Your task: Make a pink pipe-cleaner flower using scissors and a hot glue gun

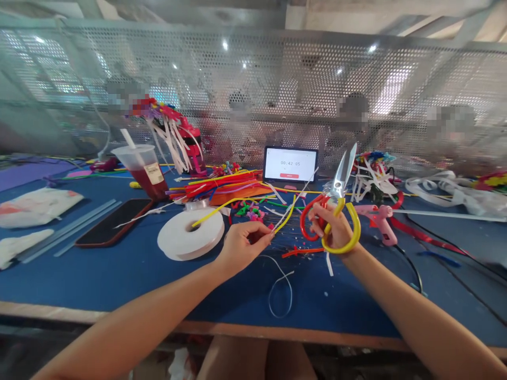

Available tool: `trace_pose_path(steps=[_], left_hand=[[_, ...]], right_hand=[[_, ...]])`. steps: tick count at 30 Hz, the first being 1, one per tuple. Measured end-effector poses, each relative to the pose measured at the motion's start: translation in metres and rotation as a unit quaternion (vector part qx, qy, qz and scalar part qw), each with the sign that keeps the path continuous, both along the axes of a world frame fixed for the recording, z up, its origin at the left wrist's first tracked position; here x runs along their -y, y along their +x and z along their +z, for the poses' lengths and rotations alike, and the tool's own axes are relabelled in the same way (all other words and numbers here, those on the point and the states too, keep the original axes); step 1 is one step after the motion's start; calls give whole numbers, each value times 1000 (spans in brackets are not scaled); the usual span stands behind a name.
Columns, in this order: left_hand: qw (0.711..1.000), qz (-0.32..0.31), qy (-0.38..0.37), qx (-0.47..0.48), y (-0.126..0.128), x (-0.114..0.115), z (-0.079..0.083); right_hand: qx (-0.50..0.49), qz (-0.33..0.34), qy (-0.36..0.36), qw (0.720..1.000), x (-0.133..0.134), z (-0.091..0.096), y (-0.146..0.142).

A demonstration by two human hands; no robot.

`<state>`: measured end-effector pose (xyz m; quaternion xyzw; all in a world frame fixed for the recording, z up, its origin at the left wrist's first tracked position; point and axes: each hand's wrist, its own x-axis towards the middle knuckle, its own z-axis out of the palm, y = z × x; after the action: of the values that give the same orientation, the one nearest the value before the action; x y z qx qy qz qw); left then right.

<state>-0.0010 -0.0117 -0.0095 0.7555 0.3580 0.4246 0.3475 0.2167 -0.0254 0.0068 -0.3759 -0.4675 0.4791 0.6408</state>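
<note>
My left hand (pixel 241 247) pinches the end of a yellow pipe cleaner (pixel 222 211) and what looks like a thin white strip at its fingertips. My right hand (pixel 331 227) grips large scissors (pixel 336 182) with one red and one yellow handle loop, the steel blades pointing up and closed or nearly so. The two hands are close together above the blue work table (pixel 119 279). A white ribbon roll (pixel 190 233) lies just left of my left hand. A small red piece (pixel 297 252) lies below the scissors.
Beyond my hands lie a bundle of coloured pipe cleaners (pixel 217 187), a timer tablet (pixel 290 164), and a pink hot glue gun (pixel 380 224). A phone (pixel 113 221), glue sticks (pixel 67 227), and a cup of red drink (pixel 142 171) stand left. People sit behind a perforated metal screen (pixel 253 68).
</note>
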Motion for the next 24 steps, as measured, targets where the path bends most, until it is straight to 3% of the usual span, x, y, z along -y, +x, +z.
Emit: trace_pose_path(steps=[6,24], left_hand=[[1000,8,12,-11,2,2,1],[999,-36,-4,-19,11,15,4]], right_hand=[[38,5,-2,999,4,-3,-8],[-11,35,-22,999,15,-6,-30]])
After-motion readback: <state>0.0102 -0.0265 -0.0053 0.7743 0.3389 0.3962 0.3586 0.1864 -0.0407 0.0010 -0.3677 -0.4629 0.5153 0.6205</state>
